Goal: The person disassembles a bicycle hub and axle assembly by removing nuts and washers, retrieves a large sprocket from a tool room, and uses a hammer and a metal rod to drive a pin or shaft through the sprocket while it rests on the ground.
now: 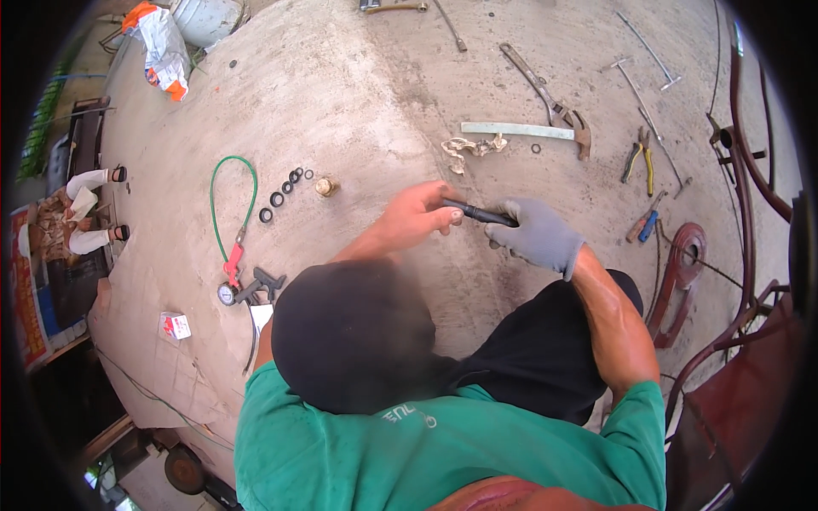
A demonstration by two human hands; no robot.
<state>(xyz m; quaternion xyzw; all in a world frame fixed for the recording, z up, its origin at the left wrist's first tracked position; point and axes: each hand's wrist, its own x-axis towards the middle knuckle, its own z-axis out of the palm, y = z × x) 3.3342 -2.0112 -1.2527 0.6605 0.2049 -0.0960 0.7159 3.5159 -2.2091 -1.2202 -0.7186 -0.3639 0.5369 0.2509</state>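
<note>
My bare left hand (417,213) and my gloved right hand (532,238) both grip a slim black tube-like part (480,213), held tilted over my lap, my left fingers at its upper end, my right at the lower. Left of them lie a row of black rings (277,199), a brassy fitting (325,186), and a red-handled gauge (233,268) with a green hose (213,204). Beyond my hands are a hammer (528,129), an adjustable wrench (532,78) and a crumpled pale rag (467,151). Pliers (636,162) and screwdrivers (648,225) lie to the right.
A maroon metal frame (750,179) and a red chain guard (686,251) stand or lie at right. A person (81,213) sits at far left. A white bucket (204,19), a plastic sack (158,47) and a small box (175,325) are on the concrete floor (358,111).
</note>
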